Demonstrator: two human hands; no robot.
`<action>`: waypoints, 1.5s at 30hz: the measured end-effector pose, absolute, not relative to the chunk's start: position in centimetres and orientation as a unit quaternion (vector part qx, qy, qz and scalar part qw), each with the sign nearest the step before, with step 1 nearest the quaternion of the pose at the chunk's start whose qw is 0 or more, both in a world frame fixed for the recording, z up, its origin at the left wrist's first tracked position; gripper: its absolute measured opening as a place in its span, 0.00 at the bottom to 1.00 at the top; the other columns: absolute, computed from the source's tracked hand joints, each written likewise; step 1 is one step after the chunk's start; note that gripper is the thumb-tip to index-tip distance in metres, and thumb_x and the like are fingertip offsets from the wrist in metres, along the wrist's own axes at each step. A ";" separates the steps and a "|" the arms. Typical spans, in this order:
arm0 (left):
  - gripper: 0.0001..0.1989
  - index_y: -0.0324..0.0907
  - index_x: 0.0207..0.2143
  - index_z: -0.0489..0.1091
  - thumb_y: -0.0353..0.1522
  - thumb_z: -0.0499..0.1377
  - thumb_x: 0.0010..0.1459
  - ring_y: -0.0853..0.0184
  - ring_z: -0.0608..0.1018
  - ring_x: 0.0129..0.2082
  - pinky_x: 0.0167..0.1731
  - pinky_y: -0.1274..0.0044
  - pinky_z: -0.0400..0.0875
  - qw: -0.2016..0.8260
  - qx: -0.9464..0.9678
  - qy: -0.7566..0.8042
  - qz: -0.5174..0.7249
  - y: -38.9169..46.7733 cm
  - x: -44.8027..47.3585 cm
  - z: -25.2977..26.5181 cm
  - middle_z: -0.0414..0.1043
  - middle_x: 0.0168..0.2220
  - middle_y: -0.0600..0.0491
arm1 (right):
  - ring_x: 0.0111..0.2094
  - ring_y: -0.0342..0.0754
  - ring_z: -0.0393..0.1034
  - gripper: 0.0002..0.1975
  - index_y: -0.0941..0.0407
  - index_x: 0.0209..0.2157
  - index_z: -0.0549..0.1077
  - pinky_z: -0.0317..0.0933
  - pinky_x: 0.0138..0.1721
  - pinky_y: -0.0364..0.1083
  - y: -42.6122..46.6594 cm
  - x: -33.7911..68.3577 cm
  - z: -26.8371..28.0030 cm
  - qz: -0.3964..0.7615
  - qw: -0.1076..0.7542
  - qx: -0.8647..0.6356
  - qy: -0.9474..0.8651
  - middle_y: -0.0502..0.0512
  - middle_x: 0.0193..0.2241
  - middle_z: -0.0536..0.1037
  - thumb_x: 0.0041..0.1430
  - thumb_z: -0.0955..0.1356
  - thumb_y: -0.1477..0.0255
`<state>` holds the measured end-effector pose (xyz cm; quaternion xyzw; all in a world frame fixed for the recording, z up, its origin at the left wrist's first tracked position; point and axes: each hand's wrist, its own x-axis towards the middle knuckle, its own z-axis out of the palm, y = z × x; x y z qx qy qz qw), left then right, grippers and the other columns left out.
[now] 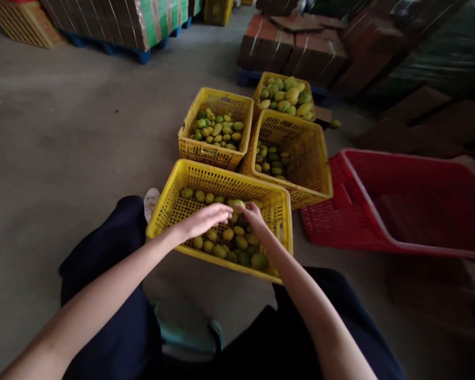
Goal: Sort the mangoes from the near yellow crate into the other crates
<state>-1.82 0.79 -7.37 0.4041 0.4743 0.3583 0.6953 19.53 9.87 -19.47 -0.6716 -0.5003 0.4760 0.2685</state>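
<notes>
A yellow plastic crate [221, 171] stands right in front of my knees, with several green-yellow mangoes [241, 243] lying on its slotted floor. Over the crate, my right hand [252, 215] grips one mango [236, 203] between thumb and fingers. My left hand [209, 217] reaches in from the left, its fingers stretched out and close to that mango. Nothing shows in the left hand, and I cannot tell whether its fingertips touch the fruit.
Beyond stand a yellow crate of small mangoes [190, 145], a deeper partly filled one [320, 158] and a fuller one [261, 79]. A red crate [340, 227] is at the right. Strapped cartons [269, 47] and a blue pallet [142, 55] lie farther back.
</notes>
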 end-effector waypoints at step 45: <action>0.11 0.39 0.29 0.73 0.30 0.51 0.54 0.64 0.79 0.35 0.38 0.73 0.78 0.707 -0.105 0.387 0.583 0.8 -0.7 -4.5 0.75 0.27 0.49 | 0.23 0.45 0.71 0.18 0.54 0.42 0.69 0.67 0.23 0.43 6.2 18.2 -13.5 0.597 0.162 -0.560 -0.552 0.46 0.26 0.76 0.46 0.70 0.70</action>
